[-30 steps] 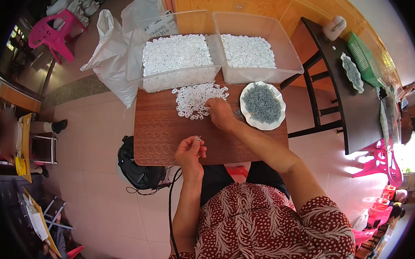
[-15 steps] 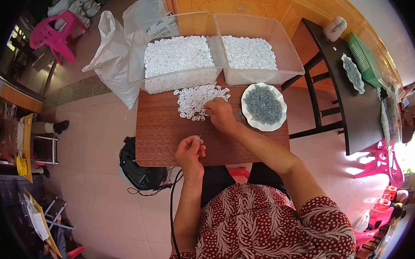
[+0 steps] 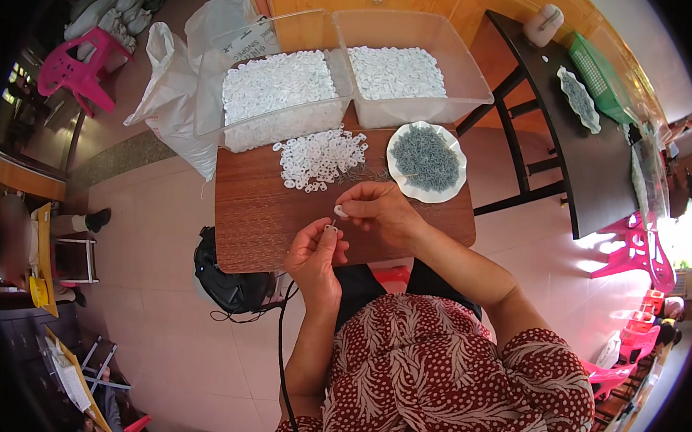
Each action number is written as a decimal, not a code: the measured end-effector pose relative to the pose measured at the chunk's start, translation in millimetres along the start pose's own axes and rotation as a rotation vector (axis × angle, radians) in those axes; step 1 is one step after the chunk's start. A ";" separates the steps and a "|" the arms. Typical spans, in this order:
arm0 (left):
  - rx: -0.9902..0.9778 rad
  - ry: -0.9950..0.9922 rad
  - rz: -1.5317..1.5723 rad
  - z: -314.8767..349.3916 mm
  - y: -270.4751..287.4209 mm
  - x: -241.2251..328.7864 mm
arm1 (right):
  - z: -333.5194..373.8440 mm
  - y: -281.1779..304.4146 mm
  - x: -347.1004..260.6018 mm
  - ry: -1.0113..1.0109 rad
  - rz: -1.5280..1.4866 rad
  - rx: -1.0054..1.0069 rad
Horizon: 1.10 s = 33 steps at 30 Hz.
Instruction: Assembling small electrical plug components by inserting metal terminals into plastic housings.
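Observation:
My left hand (image 3: 316,253) is closed in a pinch over the table's front edge. Between its thumb and fingertip are a thin grey nail and a bit of white, too small to make out fully. Just above it, my right hand (image 3: 381,211) pinches a small white plastic clip (image 3: 341,210), close to the left fingertips. A loose pile of similar white clips with holes (image 3: 317,159) lies beyond my hands. Right of it, a white wavy-rimmed plate (image 3: 396,179) holds a heap of grey nails (image 3: 426,159); some thin nails are scattered between pile and plate.
Two clear plastic bins (image 3: 467,94) full of white clips stand at the back of the brown table (image 3: 245,231). White sacks (image 3: 177,104) are at left. A black table (image 3: 587,180) at right bears another plate and a green basket (image 3: 599,80). A black bag (image 3: 231,277) sits below.
My right hand has come back from the white pile to my left hand with a white clip in its fingers. The left hand stays pinched. The view has shifted slightly.

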<state>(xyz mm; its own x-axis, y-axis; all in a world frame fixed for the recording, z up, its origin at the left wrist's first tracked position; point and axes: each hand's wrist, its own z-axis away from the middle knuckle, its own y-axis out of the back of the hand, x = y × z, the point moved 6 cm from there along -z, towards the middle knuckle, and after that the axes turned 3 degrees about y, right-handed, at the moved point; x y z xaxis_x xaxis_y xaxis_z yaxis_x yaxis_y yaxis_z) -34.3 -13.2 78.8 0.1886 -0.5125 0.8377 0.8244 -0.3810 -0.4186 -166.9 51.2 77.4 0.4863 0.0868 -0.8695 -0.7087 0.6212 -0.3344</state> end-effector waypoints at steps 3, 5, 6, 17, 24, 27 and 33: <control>-0.026 -0.031 -0.031 6.2 -6.7 5.6 | 6.4 -3.0 -1.1 0.019 -0.033 -0.019; -0.025 -0.034 -0.028 8.6 -9.0 7.5 | 9.2 -3.3 -1.6 0.026 -0.047 -0.028; -0.023 -0.034 -0.022 9.4 -10.0 8.0 | 10.1 -3.4 -2.2 0.029 -0.059 -0.034; -0.023 -0.080 -0.045 11.3 -12.2 5.6 | 14.4 -3.6 -5.9 0.188 0.062 -0.012; 0.008 -0.171 -0.038 11.3 -11.0 8.7 | 24.3 -16.5 -18.5 0.396 0.281 0.077; 0.011 -0.177 -0.057 11.3 -10.3 10.7 | 27.0 -17.9 -18.2 0.425 0.377 0.090; -0.019 -0.180 -0.084 13.2 -11.8 8.0 | 29.4 -18.8 -19.8 0.516 0.448 0.088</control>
<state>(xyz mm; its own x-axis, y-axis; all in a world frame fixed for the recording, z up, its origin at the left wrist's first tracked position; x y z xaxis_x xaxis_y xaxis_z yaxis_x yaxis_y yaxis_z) -35.5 -2.6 95.1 0.2130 -0.3334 0.9184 0.8316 -0.4316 -0.3495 -148.2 60.7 111.6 -0.1650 -0.0184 -0.9861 -0.7299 0.6748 0.1096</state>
